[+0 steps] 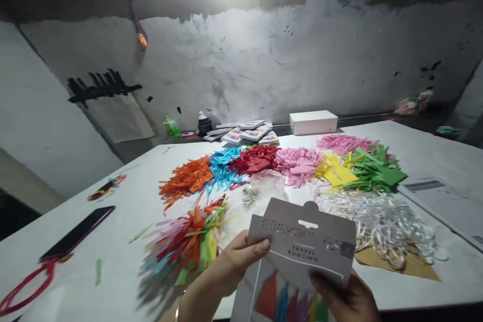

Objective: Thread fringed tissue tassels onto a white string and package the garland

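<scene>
Both of my hands grip a flat tassel bunting package (302, 231), a printed card box with a hang hole at its top and coloured tassels pictured on the front. My left hand (239, 261) pinches its left edge, thumb on the front. On the lower right side, my right hand (345, 297) holds it with the thumb across the front; its other fingers are mostly hidden behind. Just left of the package lies a loose bundle of mixed-colour tissue tassels (192, 239). A heap of white ribbon (388, 221) spreads to the right of it.
Beyond the package lie orange (188, 178), blue (225, 166), red (258, 158), pink (298, 163), yellow (337, 171) and green (377, 171) tassel piles. Printed packs (249, 133) and a white box (314, 123) stand behind. A phone (77, 231) with a red strap rests at left.
</scene>
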Motion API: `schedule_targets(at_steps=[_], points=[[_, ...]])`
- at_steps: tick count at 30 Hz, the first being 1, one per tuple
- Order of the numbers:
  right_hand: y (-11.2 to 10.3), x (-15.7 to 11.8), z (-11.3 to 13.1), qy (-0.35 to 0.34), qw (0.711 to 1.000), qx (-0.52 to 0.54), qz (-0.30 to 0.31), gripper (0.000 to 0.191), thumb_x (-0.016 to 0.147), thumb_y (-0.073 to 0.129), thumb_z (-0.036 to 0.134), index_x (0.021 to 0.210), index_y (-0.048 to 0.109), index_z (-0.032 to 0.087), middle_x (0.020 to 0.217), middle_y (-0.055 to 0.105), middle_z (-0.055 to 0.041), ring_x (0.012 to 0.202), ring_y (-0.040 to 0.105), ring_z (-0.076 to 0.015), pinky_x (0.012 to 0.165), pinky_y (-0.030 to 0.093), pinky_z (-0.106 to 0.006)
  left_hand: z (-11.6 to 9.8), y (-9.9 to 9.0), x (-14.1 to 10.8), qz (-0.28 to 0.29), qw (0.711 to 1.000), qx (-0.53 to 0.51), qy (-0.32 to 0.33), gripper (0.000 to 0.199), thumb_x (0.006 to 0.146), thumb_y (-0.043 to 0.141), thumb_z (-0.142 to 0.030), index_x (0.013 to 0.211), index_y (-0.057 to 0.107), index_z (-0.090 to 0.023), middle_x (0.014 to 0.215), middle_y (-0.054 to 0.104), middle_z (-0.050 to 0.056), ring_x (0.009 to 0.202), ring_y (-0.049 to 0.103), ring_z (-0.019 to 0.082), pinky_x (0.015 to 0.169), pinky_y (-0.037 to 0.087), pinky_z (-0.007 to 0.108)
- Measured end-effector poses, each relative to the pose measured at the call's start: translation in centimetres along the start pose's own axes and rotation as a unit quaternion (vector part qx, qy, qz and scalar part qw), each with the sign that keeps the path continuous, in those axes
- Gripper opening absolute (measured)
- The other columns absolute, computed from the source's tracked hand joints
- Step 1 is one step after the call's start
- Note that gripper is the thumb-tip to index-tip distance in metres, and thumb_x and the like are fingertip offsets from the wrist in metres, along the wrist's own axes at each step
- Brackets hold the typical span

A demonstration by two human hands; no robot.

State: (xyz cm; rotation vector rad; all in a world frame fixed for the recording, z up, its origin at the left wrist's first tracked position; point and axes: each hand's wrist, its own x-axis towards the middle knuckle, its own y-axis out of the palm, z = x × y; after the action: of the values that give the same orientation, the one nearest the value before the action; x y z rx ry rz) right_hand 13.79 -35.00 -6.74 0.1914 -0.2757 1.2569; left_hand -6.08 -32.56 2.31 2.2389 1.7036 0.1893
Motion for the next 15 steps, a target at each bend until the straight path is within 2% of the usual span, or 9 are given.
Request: schedule_targets(at_steps=[2,3,5,6,8,10,11,15], points=[[1.3,0.4,0.5,-0.096,0.994,-0.033,-0.031,0.039,0.09,0.065,0.046,0.12,0.065,0.021,0.094,0.078,-0.0064,0.077,0.075,-0.0225,0.064,0.061,-0.028,0.6,-1.5,-0.8,-0.03,0.999,-0.038,-0.006,0.04,0.068,0.088,-0.044,0.098,0.081,-0.019,0.088,0.078,0.007,0.088,0.07,0.025,0.081,0.05,0.03],[1.8,0.9,0.8,-0.164,0.983,-0.054,-0.06,0.046,0.091,0.067,0.037,0.133,0.057,0.023,0.108,0.076,-0.0068,0.088,0.075,-0.0218,0.071,0.061,-0.028,0.9,-2.2,-1.2,-0.04,0.998,-0.052,-0.007,0.04,0.067,0.089,-0.043,0.098,0.08,-0.019,0.088,0.078,0.007,0.088,0.07,0.024,0.081,0.051,0.03],[2.4,2.0,1.6,-0.315,0.937,-0.111,-0.1,0.068,0.085,0.074,0.022,0.145,0.044,0.033,0.137,0.061,-0.0045,0.117,0.064,-0.0212,0.095,0.054,-0.033,1.3,-3.4,-1.9,-0.045,0.997,-0.062,0.0,0.04,0.066,0.089,-0.043,0.097,0.08,-0.019,0.089,0.078,0.006,0.088,0.07,0.024,0.082,0.05,0.03],[2.6,2.6,2.1,-0.38,0.909,-0.147,-0.088,0.073,0.083,0.076,0.016,0.145,0.044,0.036,0.145,0.054,-0.0026,0.129,0.056,-0.0223,0.106,0.046,-0.037,1.4,-3.9,-2.2,-0.039,0.997,-0.059,0.005,0.038,0.066,0.09,-0.042,0.095,0.081,-0.019,0.089,0.078,0.006,0.089,0.07,0.024,0.083,0.05,0.029],[3.1,3.7,3.1,-0.469,0.859,-0.207,-0.009,0.062,0.083,0.072,0.009,0.139,0.054,0.03,0.146,0.053,-0.0039,0.139,0.044,-0.0266,0.117,0.03,-0.045,1.7,-4.8,-2.7,-0.022,0.998,-0.054,0.009,0.037,0.067,0.089,-0.041,0.094,0.081,-0.017,0.087,0.078,0.007,0.09,0.07,0.024,0.086,0.05,0.03],[3.8,4.4,4.1,-0.507,0.825,-0.238,0.078,0.045,0.088,0.063,0.007,0.131,0.061,0.018,0.137,0.06,-0.0114,0.138,0.045,-0.0308,0.115,0.03,-0.05,2.0,-5.6,-3.0,-0.003,0.997,-0.081,-0.007,0.04,0.069,0.088,-0.041,0.099,0.08,-0.016,0.086,0.078,0.008,0.091,0.072,0.027,0.087,0.051,0.033],[4.1,4.6,4.4,-0.509,0.822,-0.235,0.101,0.04,0.09,0.061,0.007,0.128,0.063,0.015,0.133,0.062,-0.0133,0.136,0.046,-0.0315,0.113,0.031,-0.051,2.1,-6.0,-3.1,0.005,0.994,-0.104,-0.018,0.043,0.07,0.087,-0.042,0.103,0.079,-0.015,0.087,0.078,0.01,0.092,0.072,0.029,0.087,0.051,0.036],[5.1,4.8,4.5,-0.499,0.834,-0.211,0.107,0.033,0.089,0.064,0.009,0.12,0.066,0.018,0.138,0.057,-0.0142,0.133,0.05,-0.0322,0.115,0.024,-0.059,2.9,-7.1,-3.4,0.021,0.985,-0.169,-0.029,0.047,0.074,0.084,-0.041,0.108,0.077,-0.01,0.09,0.078,0.016,0.096,0.073,0.034,0.091,0.052,0.043]])
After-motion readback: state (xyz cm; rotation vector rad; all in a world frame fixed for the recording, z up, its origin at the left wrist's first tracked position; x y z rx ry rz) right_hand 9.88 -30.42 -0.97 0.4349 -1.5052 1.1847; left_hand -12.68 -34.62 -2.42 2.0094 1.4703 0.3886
